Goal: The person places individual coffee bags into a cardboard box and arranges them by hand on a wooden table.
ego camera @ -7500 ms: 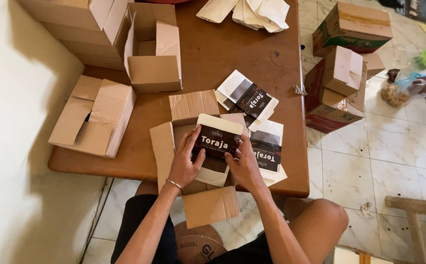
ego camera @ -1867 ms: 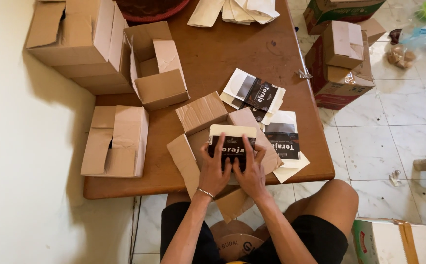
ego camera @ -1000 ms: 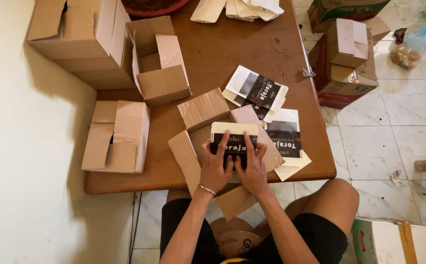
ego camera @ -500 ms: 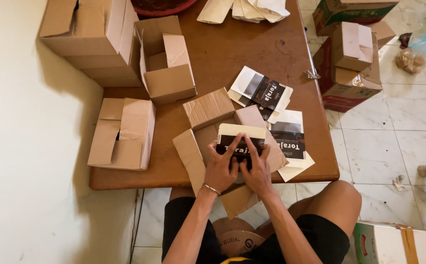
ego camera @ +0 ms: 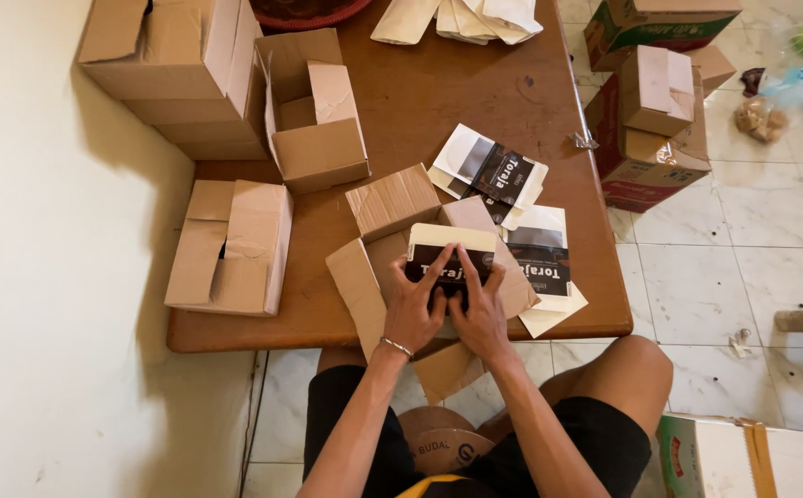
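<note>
An open cardboard box (ego camera: 364,286) with its flaps spread sits at the near edge of the brown wooden table (ego camera: 420,101). A cream pouch with a black label (ego camera: 452,247) lies in the box's mouth. My left hand (ego camera: 415,309) and my right hand (ego camera: 477,312) both press flat on the pouch's label, fingers side by side, thumbs toward me. A bracelet is on my left wrist. Two more stacks of the same pouches lie to the right: one (ego camera: 493,171) further back, one (ego camera: 541,263) right beside the box.
Several empty cardboard boxes stand on the table's left side (ego camera: 235,244), (ego camera: 314,111), (ego camera: 175,65). Flat paper bags (ego camera: 461,17) lie at the far edge. More cartons (ego camera: 655,111) are stacked on the tiled floor to the right. A tape roll (ego camera: 438,443) rests between my legs.
Both hands have stayed on the pouch and pushed it a little lower into the open box. My head has shifted slightly, so the table appears moved to the right.
</note>
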